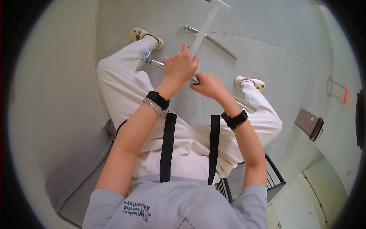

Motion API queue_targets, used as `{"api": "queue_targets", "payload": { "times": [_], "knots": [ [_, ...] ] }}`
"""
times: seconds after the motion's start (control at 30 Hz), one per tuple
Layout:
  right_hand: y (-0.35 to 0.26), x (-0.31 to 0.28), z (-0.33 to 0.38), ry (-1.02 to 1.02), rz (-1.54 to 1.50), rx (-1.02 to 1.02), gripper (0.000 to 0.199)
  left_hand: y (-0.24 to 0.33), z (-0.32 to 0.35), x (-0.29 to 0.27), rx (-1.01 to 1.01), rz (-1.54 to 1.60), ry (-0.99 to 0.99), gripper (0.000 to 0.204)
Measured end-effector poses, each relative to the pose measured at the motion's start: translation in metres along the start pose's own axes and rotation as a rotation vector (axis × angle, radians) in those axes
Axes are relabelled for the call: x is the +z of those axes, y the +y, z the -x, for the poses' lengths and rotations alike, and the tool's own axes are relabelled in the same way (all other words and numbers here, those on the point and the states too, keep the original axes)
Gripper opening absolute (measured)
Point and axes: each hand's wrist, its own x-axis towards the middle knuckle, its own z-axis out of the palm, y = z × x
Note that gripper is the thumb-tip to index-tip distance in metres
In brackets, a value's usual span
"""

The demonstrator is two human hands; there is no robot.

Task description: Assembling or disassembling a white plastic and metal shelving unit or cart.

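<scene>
A chrome tube with a clear suction cup [144, 55] on its left end slants across in front of me, between my knees. My left hand [179, 65] is closed around this chrome tube [156, 64], its thumb by the lower end of a white bar [206, 28] that rises away to a T-shaped end. Close beside it, my right hand [209, 86] is wrapped round the same tube at a ridged metal part [194, 79]. A paler length of the tube [246, 105] shows beyond my right wrist. Where the white bar joins the tube is hidden by my left hand.
A second metal rod [219, 45] with a clear suction cup [182, 27] lies on the grey floor ahead. To the right are a brown ridged box [308, 121] and a wire rack with an orange edge [345, 95]. A grey cushioned seat [82, 171] stands at my left.
</scene>
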Motion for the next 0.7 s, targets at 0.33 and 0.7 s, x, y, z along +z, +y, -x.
{"api": "queue_targets", "payload": {
  "times": [0.33, 0.7],
  "knots": [
    [-0.019, -0.011, -0.013, -0.276, -0.165, 0.262, 0.031, -0.010, -0.010, -0.005, 0.028, 0.114, -0.070, 0.033],
    [-0.029, 0.009, 0.004, 0.100, 0.126, 0.242, 0.024, -0.012, -0.007, -0.002, 0.003, 0.121, -0.077, 0.035]
  ]
}}
